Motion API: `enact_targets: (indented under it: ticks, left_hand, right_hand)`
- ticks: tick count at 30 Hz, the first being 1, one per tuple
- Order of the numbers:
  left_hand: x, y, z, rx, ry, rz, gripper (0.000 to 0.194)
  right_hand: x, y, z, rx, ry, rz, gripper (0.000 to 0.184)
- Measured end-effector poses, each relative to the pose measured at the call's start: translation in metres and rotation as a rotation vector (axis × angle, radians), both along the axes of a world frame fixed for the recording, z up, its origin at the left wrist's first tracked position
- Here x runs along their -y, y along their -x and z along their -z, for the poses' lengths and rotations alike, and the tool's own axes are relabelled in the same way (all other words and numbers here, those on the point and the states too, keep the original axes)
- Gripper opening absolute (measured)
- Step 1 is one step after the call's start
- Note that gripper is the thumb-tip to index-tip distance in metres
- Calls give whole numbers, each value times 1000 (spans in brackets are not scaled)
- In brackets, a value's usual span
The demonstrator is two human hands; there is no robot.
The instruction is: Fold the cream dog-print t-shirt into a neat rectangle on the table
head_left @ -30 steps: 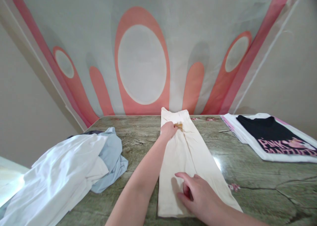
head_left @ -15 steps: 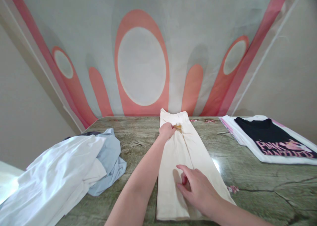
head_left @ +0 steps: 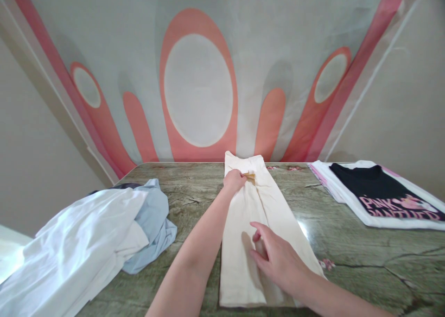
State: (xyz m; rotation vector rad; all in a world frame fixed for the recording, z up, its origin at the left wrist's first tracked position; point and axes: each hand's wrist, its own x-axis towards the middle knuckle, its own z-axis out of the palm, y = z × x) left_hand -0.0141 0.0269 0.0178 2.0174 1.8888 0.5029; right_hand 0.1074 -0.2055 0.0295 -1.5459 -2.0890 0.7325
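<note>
Cream pants (head_left: 239, 243), folded lengthwise, lie on the table with the narrower end toward the wall. Near that far end my left hand (head_left: 234, 181) pinches the fabric beside a small gap that shows a tan inner layer. Over the nearer part hovers my right hand (head_left: 276, 259), its fingers curved and apart with nothing between them. A shadow of it falls on the cloth just to its left.
A loose heap of white clothing (head_left: 83, 238) and a light blue garment (head_left: 158, 224) lies on the left. Folded shirts, a black printed T-shirt (head_left: 368, 187) on top, are stacked at the right on the wood-patterned table (head_left: 351, 252). Behind stands a pink-patterned wall (head_left: 229, 136).
My right hand has risen slightly away from me over the pants. My left hand keeps its pinch at the far end, and the tan gap looks a little wider.
</note>
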Motion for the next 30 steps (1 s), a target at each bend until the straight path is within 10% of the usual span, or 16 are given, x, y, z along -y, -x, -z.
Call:
enact_targets:
  ticks: [20, 30]
  left_hand:
    - [-5, -3, 12, 177, 100, 35, 22]
    - [-3, -1, 1, 109, 46, 8, 22]
  right_hand:
    - [-11, 8, 7, -82, 109, 21, 57]
    - [-5, 3, -12, -309, 131, -93, 21]
